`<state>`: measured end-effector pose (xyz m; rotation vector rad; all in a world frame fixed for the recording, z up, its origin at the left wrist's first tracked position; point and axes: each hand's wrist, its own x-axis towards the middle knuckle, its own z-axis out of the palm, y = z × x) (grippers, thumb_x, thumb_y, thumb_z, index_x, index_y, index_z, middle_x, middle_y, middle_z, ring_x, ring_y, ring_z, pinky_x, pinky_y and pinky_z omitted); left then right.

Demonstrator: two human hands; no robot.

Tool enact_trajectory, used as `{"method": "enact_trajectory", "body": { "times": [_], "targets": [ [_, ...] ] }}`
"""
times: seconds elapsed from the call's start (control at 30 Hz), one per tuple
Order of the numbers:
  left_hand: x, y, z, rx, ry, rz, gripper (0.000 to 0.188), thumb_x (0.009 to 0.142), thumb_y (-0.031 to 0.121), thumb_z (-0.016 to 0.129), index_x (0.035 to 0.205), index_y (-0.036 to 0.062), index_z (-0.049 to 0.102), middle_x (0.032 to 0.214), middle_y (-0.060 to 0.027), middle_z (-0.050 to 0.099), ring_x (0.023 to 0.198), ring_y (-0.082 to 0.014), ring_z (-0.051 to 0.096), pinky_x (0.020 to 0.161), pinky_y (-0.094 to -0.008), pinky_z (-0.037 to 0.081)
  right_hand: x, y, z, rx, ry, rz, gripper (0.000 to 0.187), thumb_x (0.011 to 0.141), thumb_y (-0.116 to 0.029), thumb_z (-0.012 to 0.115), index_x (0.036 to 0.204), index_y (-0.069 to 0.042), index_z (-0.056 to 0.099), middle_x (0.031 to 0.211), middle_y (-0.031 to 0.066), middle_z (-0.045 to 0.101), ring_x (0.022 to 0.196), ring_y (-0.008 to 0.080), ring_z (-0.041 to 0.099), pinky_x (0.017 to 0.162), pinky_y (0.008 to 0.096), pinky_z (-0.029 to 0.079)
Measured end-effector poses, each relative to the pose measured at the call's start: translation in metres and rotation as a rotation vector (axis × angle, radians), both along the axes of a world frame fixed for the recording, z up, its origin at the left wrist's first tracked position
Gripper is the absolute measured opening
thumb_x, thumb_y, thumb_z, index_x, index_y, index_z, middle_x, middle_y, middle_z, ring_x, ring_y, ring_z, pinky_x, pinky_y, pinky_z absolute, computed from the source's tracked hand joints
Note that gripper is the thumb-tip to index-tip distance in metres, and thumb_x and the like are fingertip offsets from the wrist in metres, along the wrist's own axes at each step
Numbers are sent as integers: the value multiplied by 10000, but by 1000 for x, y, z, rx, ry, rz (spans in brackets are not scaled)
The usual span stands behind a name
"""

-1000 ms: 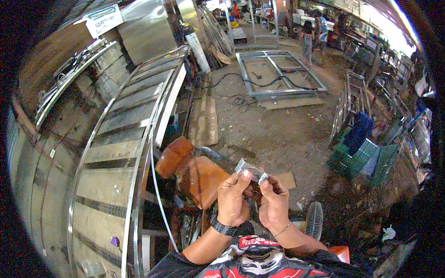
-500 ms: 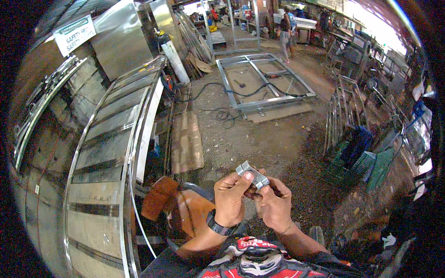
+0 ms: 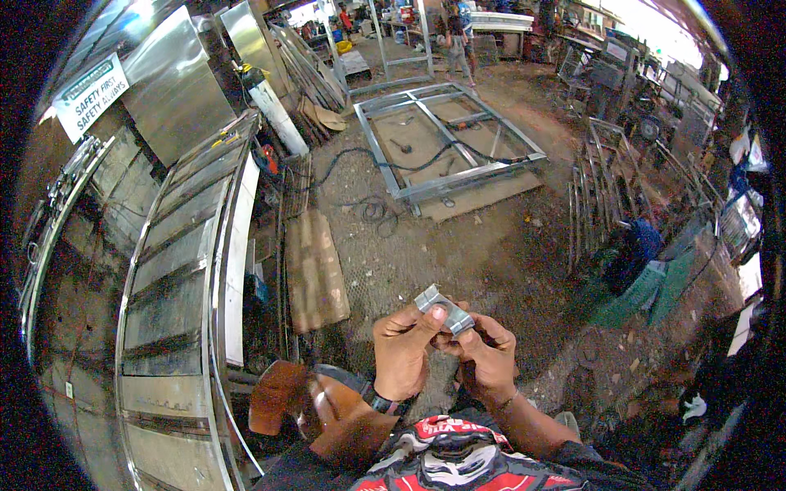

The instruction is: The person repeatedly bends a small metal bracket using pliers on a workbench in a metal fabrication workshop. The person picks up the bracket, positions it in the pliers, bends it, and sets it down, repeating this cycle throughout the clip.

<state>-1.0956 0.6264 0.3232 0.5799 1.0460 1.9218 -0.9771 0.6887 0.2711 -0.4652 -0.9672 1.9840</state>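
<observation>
A small silvery metal bracket [image 3: 461, 322] with bent, channel-like ends is held up in front of my chest. My left hand [image 3: 401, 348] pinches its left part, thumb on top and fingers curled beneath. My right hand [image 3: 491, 353] grips the other end between thumb and fingers. Both hands are close together, and the fingers hide the underside of the bracket.
A long metal-framed rack [image 3: 168, 311] runs along my left, near a brown curved seat-like object [image 3: 278, 397]. Ahead, a rectangular metal frame [image 3: 391, 168] lies on the ground with a black cable [image 3: 348, 152] across it. A gas cylinder [image 3: 278, 119] leans behind; a person [image 3: 458, 45] stands far off.
The surroundings have shifted left in view, as my head has turned slightly right. Both hands keep their hold on the bracket, almost unmoved in the picture.
</observation>
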Motion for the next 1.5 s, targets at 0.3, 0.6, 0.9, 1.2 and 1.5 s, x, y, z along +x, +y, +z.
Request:
{"method": "enact_trajectory", "body": {
  "times": [0.3,0.6,0.9,1.2,1.5],
  "targets": [
    [-39,139,6,-63,-7,117,220,974,204,722,1073,10,748,1040,-139,771,803,-139,722,594,-237,523,-45,139,18,-36,-8,51,274,910,-53,755,1160,51,715,1077,110,743,894,186,714,859,337,595],
    [-64,264,20,-117,87,135,272,980,227,712,1131,1,727,1026,-127,761,783,-145,706,601,-236,526,-62,276,38,-94,29,126,256,884,-45,773,1113,63,732,1025,126,750,900,215,724,841,335,585],
    [-83,350,12,-146,30,250,215,938,182,762,1066,9,752,911,-60,753,726,-109,661,628,-263,503,-86,363,16,-120,-46,147,270,859,-81,815,1088,40,742,990,80,756,852,148,704,782,282,572],
    [-164,441,-68,-80,68,324,164,881,141,799,941,-6,758,870,-20,729,753,-121,643,692,-298,489,-111,479,-48,-70,-429,262,278,982,-191,707,1179,4,728,1033,80,757,849,145,693,742,300,576],
    [-353,495,-375,-1061,967,324,378,801,433,781,927,78,803,759,-120,745,710,-265,696,703,-387,543,-137,658,-109,52,-677,-135,224,965,-119,681,1113,41,733,966,86,753,861,176,704,768,332,572]
  ]
}}
